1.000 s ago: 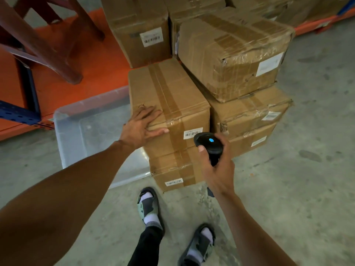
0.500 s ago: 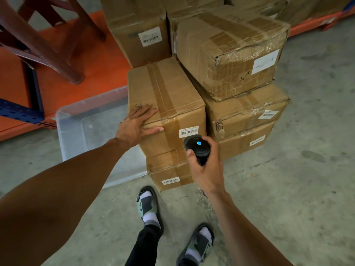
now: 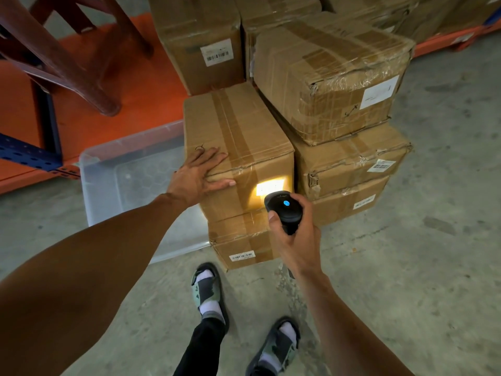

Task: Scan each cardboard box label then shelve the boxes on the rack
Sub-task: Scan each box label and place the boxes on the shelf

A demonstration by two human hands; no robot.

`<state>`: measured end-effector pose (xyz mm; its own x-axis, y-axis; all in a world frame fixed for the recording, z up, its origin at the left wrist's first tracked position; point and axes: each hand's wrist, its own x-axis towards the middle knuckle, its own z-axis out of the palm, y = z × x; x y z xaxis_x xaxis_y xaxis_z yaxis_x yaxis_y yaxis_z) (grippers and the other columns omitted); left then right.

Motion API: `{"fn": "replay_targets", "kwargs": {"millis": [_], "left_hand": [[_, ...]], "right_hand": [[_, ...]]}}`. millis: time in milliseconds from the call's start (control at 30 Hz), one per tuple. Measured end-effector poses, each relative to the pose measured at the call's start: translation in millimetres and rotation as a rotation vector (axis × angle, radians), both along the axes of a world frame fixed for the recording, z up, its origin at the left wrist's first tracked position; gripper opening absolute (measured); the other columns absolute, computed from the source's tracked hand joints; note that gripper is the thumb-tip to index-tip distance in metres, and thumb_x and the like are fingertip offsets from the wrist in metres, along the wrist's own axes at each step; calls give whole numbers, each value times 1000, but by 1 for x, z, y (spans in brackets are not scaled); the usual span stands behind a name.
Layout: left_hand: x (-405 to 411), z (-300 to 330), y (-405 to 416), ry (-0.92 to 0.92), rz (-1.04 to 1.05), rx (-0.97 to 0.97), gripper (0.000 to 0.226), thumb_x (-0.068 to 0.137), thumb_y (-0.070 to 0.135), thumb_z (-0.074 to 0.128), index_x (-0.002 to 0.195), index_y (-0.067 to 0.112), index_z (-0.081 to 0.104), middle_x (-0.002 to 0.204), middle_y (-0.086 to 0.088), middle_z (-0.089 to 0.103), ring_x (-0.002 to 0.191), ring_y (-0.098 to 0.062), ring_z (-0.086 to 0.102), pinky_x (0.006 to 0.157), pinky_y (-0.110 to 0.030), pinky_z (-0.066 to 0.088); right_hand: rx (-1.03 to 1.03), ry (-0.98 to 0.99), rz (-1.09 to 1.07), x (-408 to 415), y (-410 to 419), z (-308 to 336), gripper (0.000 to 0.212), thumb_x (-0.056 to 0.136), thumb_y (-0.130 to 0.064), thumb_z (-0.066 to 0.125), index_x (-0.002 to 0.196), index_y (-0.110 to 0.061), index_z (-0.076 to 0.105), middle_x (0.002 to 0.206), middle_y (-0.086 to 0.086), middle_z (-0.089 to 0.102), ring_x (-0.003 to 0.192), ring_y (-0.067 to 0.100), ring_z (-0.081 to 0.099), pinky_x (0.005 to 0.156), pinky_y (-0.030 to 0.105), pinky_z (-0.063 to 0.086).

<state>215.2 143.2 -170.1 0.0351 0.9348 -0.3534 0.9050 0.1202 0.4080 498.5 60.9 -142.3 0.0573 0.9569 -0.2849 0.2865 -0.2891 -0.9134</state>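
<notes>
Left hand: our left hand point(image 3: 199, 175) lies flat, fingers straight, on the top near edge of the taped brown cardboard box point(image 3: 238, 147).
Right hand: our right hand point(image 3: 295, 237) grips the black handheld scanner point(image 3: 283, 210), blue light on top.
Label: the white barcode label point(image 3: 269, 187) on that box's front, lit yellow, at 12 o'clock from the scanner.
Box position: stacked on a lower cardboard box point(image 3: 244, 240) on the grey concrete floor point(image 3: 406, 267); orange rack shelf point(image 3: 130, 85) at 10 o'clock.

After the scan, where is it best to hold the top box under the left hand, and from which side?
Probably by its two long side faces, low near the bottom edges, coming from above. The top box lies flat on another box; its left side is free beside the clear bin, but the stack on its right stands very close, so slide it out first.
</notes>
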Motion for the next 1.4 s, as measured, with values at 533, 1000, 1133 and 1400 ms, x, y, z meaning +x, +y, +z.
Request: {"fn": "replay_targets", "kwargs": {"millis": [533,1000,1133,1400], "left_hand": [[-34,10,6,-100,-55,-58,102,59,80,66,151,45,37,160,18,31,151,-15,20,123,-50,21],[-170,-8,-58,-400,-10,-82,90,58,37,89,139,50,49,149,38,37,145,10,23,122,-20,12],[-167,-5,-59,-448,4,-63,91,59,28,90,142,33,52,155,19,39,149,-2,24,126,-32,14],[-163,1,-61,-493,31,-88,90,61,22,90,143,29,52,156,16,37,151,-4,19,116,-5,6]], "right_hand": [[-20,-79,-45,-14,-12,0,66,89,-13,80,143,-30,47,118,-9,71,101,10,73,83,36,64],[-298,-754,192,-47,65,-30,60,94,-37,73,147,-25,46,121,15,72,115,41,66,89,46,55],[-425,-879,326,-58,85,-35,56,94,-40,72,139,-19,46,123,16,69,115,40,66,90,46,54],[-465,-929,313,-67,79,-37,82,91,-37,76,152,-19,24,130,22,64,117,42,65,91,46,51]]}}
